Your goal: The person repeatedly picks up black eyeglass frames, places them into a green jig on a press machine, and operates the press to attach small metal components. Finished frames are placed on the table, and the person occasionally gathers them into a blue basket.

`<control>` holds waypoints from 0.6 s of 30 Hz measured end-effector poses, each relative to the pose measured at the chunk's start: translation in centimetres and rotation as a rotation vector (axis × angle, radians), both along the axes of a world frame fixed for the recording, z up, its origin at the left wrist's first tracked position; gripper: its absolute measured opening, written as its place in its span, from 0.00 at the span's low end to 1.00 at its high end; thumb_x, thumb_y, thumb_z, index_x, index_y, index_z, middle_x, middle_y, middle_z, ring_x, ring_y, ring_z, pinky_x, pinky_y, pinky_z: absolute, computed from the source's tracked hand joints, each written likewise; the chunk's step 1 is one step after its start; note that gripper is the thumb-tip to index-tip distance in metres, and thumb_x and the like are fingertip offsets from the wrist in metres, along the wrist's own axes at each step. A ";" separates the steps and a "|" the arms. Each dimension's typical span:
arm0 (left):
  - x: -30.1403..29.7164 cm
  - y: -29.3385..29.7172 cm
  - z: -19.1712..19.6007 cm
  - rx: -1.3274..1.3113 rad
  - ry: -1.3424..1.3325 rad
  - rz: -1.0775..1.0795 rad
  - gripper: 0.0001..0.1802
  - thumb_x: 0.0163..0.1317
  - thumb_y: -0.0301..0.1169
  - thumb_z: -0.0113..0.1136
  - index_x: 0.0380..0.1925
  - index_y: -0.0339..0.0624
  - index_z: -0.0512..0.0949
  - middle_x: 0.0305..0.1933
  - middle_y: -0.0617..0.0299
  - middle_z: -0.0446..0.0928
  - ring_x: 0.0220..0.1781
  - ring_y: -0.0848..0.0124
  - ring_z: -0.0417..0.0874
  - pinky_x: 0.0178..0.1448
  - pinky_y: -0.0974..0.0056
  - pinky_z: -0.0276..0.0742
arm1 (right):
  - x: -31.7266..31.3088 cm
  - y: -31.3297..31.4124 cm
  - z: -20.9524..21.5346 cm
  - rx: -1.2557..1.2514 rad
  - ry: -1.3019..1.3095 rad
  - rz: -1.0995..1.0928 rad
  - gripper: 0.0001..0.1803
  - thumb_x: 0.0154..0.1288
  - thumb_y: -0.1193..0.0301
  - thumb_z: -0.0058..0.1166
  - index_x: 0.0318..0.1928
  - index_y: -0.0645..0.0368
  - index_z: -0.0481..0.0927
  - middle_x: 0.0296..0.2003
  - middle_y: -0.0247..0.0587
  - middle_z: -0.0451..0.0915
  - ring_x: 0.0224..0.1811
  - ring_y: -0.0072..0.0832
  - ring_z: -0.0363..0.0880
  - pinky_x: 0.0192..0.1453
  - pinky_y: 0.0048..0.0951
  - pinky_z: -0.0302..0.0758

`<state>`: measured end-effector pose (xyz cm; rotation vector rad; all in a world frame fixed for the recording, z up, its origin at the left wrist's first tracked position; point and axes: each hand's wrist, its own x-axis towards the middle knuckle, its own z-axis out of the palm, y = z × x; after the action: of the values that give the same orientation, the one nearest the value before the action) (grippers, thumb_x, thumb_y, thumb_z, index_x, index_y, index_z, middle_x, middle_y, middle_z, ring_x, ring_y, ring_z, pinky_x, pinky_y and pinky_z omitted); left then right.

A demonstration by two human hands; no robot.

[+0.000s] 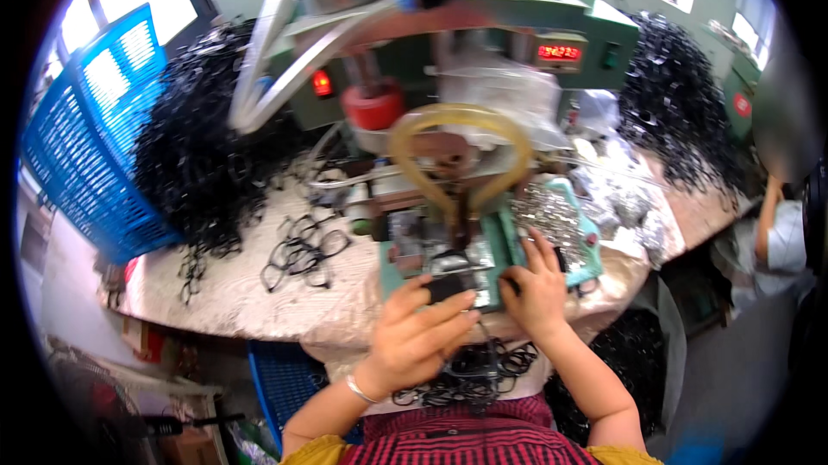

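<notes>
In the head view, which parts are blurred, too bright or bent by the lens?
Head view: windows at the top corners are blown out white; the white bar across the machine is smeared; the blue crate bows toward the dark rim; left hand and right hand are fairly sharp.

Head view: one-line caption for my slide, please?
Both hands, left hand and right hand, hold a black eyeglass frame at a green press.

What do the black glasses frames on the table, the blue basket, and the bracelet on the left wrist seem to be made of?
Glasses frames: probably glossy black plastic; thin rims, piled loosely. Blue basket: moulded plastic, judging by its even lattice walls. Bracelet: looks like polished silvery metal, as it glints, though it is too small to be sure.
</notes>
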<state>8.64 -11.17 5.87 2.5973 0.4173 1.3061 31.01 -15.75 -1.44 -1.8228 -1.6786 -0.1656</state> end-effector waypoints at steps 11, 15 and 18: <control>-10.3 3.3 3.1 0.100 -0.281 0.919 0.06 0.64 0.24 0.59 0.41 0.38 0.79 0.61 0.49 0.75 0.61 0.51 0.73 0.69 0.52 0.63 | 1.8 -0.9 1.6 0.006 -0.007 0.063 0.07 0.48 0.70 0.66 0.31 0.57 0.86 0.60 0.60 0.74 0.70 0.52 0.65 0.73 0.50 0.63; -13.5 11.3 -0.7 -0.001 0.058 0.998 0.07 0.60 0.33 0.68 0.36 0.44 0.82 0.65 0.52 0.73 0.68 0.49 0.66 0.73 0.47 0.54 | 1.3 -1.1 1.7 -0.031 -0.128 0.088 0.06 0.48 0.70 0.63 0.29 0.56 0.85 0.61 0.58 0.74 0.72 0.49 0.64 0.64 0.46 0.72; -11.6 13.8 -4.5 -0.107 0.420 1.234 0.17 0.53 0.45 0.74 0.37 0.47 0.85 0.71 0.49 0.67 0.72 0.46 0.62 0.79 0.44 0.46 | 1.3 -0.4 0.7 -0.031 -0.145 0.078 0.05 0.49 0.70 0.63 0.27 0.56 0.84 0.60 0.54 0.76 0.70 0.47 0.67 0.50 0.41 0.79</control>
<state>-2.95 2.60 1.41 2.4440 2.3057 0.8079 32.28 -16.12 -0.76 -1.8022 -1.8585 -0.2449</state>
